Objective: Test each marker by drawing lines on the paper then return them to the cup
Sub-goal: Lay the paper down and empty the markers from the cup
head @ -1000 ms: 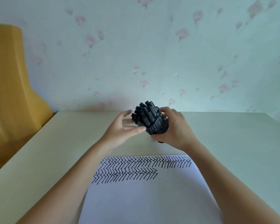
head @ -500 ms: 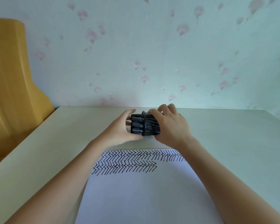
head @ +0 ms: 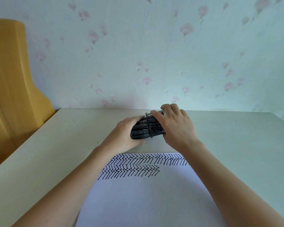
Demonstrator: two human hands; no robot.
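A black mesh cup (head: pixel 155 126) lies tipped on its side on the table, mouth to the left, just beyond the paper. Several black markers (head: pixel 138 131) stick out of its mouth. My right hand (head: pixel 175 128) wraps over the cup's body from above. My left hand (head: pixel 125 135) cups the markers' ends and closes around the bundle. The white paper (head: pixel 146 194) lies near me, with rows of black chevron lines across its top.
The pale table (head: pixel 56 145) reaches back to a flowered wall. An orange chair back (head: pixel 10 82) stands off the table's left edge.
The cup went from tilted in the air to lying on its side on the table. My left hand closed around the marker ends, and the markers slid further out to the left.
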